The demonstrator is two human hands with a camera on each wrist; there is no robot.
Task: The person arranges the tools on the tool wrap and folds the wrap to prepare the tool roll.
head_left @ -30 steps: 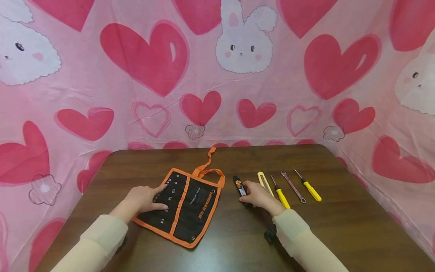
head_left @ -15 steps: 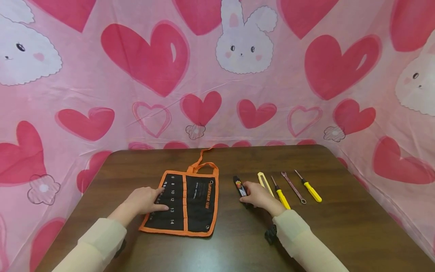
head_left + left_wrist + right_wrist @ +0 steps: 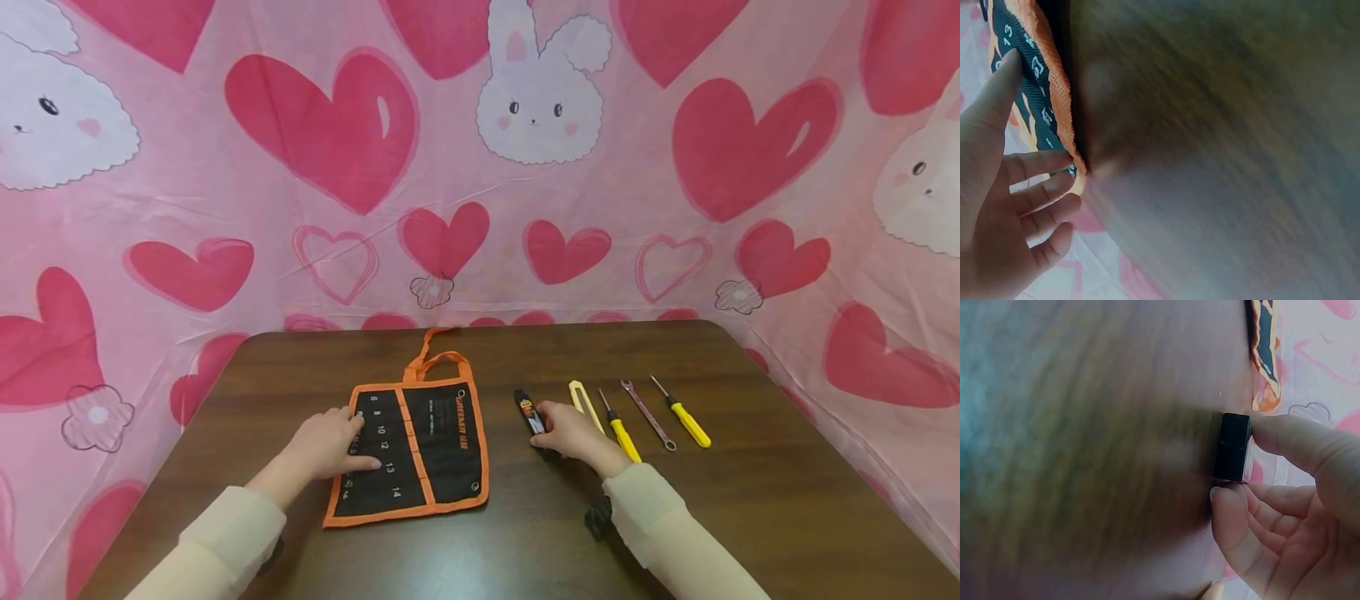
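Note:
A black tool pouch [image 3: 442, 425] with orange edging and printed size numbers lies flat on the left half of the table. My left hand [image 3: 327, 442] rests on its left side, thumb and fingers spread. In the left wrist view the thumb [image 3: 999, 94] lies on the pouch near the "13", and the fingertips touch its orange edge. To the right of the pouch, my right hand [image 3: 572, 431] pinches a slim black case [image 3: 529, 412] with a coloured label between thumb and fingers. The case's rectangular black end [image 3: 1233, 447] shows in the right wrist view, at the tabletop.
Right of that hand lie a yellow utility knife [image 3: 585, 403], a yellow-handled screwdriver [image 3: 621, 433], a wrench [image 3: 648, 414] and another yellow-handled screwdriver [image 3: 688, 422], side by side. An orange strap [image 3: 429, 363] trails from the pouch toward the far table edge. Patterned pink cloth [image 3: 525, 183] hangs behind.
The pouch has turned from a slant, first to nearly square and then slightly the other way, its strap swinging left under my left hand. My right hand and the black case have stayed put.

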